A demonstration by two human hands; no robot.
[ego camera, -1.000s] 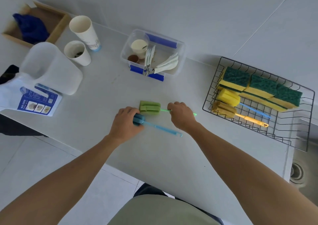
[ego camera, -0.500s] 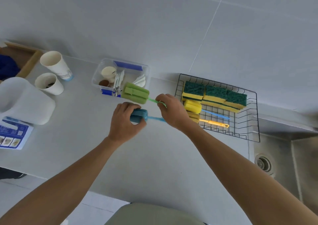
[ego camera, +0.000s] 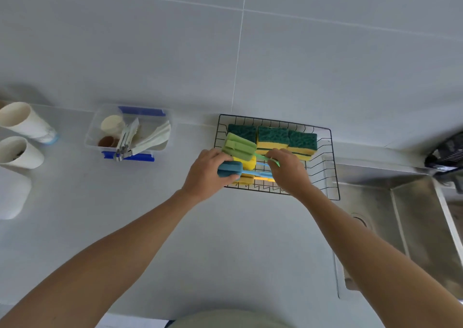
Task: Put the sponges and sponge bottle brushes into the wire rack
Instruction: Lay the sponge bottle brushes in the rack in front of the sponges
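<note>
— Where are the brushes now?

— Both over the wire rack (ego camera: 332, 167), its left end. My left hand (ego camera: 205, 174) has fingers curled round the foam head of the blue brush (ego camera: 229, 169); its handle runs right, under my other hand. My right hand (ego camera: 288, 172) pinches the thin stem of the green brush (ego camera: 239, 146), foam head raised above the yellow brush (ego camera: 246, 162) already lying in the rack. Three green-topped sponges (ego camera: 273, 137) stand in a row along the back.

— How do they handle?

— Light, I'd judge. Foam heads soft, squash under a grip and spring back. The stems look thin and bendy, so the head end droops and swings if held far out on the stem.

— Best hold?

— The head itself, or the stem close to it. Foam gives grip; the bare plastic is likely slick.

— Risk?

— A stem slipping through the wire gaps, or the handle catching on the rim. Lay them flat, beside the yellow one.
</note>
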